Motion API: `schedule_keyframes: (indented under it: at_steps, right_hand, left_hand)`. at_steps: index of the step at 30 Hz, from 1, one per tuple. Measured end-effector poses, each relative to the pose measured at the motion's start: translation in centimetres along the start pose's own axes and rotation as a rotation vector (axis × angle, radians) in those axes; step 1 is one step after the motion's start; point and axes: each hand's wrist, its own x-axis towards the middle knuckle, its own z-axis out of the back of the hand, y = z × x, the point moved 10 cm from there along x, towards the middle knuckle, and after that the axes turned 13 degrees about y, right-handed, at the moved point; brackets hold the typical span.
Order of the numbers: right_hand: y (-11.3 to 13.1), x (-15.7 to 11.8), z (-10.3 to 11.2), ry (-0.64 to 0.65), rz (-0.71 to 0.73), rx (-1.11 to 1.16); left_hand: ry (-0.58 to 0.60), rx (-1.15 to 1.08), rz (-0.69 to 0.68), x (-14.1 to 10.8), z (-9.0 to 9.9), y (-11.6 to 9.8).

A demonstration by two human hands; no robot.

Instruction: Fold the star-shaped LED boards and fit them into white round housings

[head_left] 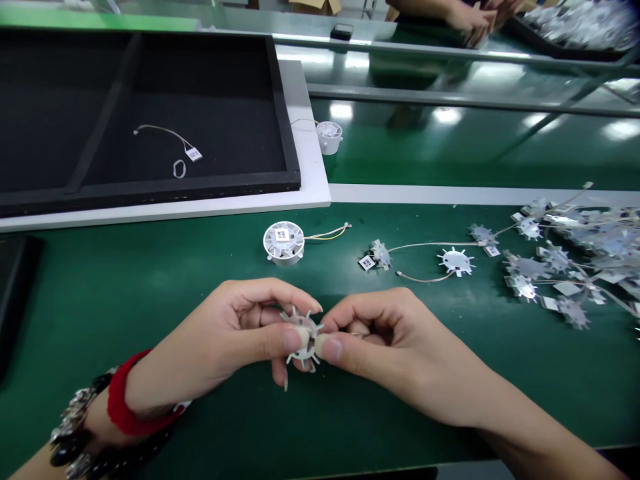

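Observation:
Near the front middle of the green table [210, 267], my left hand [250, 333] pinches a small white spoked disc [295, 320] between thumb and fingers. My right hand [380, 333] touches the disc's right edge with closed thumb and forefinger; what those fingers hold is mostly hidden. Just beyond my hands sits a round white housing [284, 243] with a square code label on top and thin wires running right. A loose spoked disc [456, 261] with a wire lies to the right, beside another disc [381, 254] with a labelled tag.
A pile of spoked discs and wires [590, 240] covers the right side. At the back left is a black tray [295, 180] holding a labelled wire and a ring. Another housing [329, 137] stands beside it. A person's hands [470, 20] show beyond the rails.

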Motion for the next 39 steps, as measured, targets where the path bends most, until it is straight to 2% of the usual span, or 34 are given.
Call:
schedule_keyframes:
  at_steps: [2,4,5,8,10,11,13,16,18,21,27,33,36,37,38,39]
  right_hand:
    - [0.3,0.0,0.3,-0.014,0.02,-0.034]
    - [0.6,0.0,1.1,-0.054,0.036,-0.073]
    - [0.7,-0.1,1.5,-0.087,0.042,-0.1]
    - [1.3,-0.4,2.9,-0.193,0.059,-0.23]
    - [1.9,-0.5,3.3,-0.247,0.082,-0.347]
    - [2.2,-0.5,3.3,-0.268,0.099,-0.42]
    - [2.9,-0.7,3.0,-0.306,0.155,-0.59]
    - [3.8,-0.9,2.1,-0.352,0.245,-0.812]
    - [3.9,-1.0,1.9,-0.368,0.274,-0.884]
    - [3.9,-1.1,1.5,-0.367,0.298,-0.954]
    - [3.9,-0.9,0.7,-0.335,0.353,-1.042]
    - [4.1,-0.9,-0.7,-0.308,0.395,-1.136]
    - [3.5,-0.6,-1.8,-0.34,0.531,-1.192]
    - [3.0,-0.2,-2.1,-0.356,0.602,-1.213]
    - [2.6,0.2,-2.4,-0.378,0.698,-1.236]
    - [1.6,1.4,-2.8,-0.336,0.72,-1.279]
  left_hand:
    - [-0.026,0.065,-0.016,0.0,0.3,-0.4]
    - [-0.133,0.244,-0.062,-0.6,1.3,-1.6]
    - [-0.225,0.377,-0.103,-1.2,1.9,-2.7]
    - [-0.602,0.826,-0.256,-4.4,3.4,-6.7]
    - [-0.792,1.122,-0.323,-6.3,3.1,-8.7]
    - [-0.834,1.255,-0.336,-6.7,2.7,-9.3]
    - [-0.802,1.455,-0.339,-6.3,1.9,-9.5]
    - [-0.66,1.589,-0.357,-4.9,1.1,-8.8]
    - [-0.598,1.692,-0.393,-4.2,0.4,-8.4]
    - [-0.588,1.816,-0.429,-4.0,-0.1,-8.1]
    - [-0.624,1.758,-0.374,-4.0,1.2,-8.2]
    - [-0.594,1.635,-0.218,-2.7,3.2,-7.3]
    - [-0.513,1.789,-0.175,-1.1,2.8,-6.8]
    - [-0.496,1.881,-0.219,-0.7,2.1,-6.9]
    - [-0.451,1.969,-0.205,0.0,1.9,-6.8]
    - [-0.434,2.036,-0.21,0.5,1.6,-6.9]
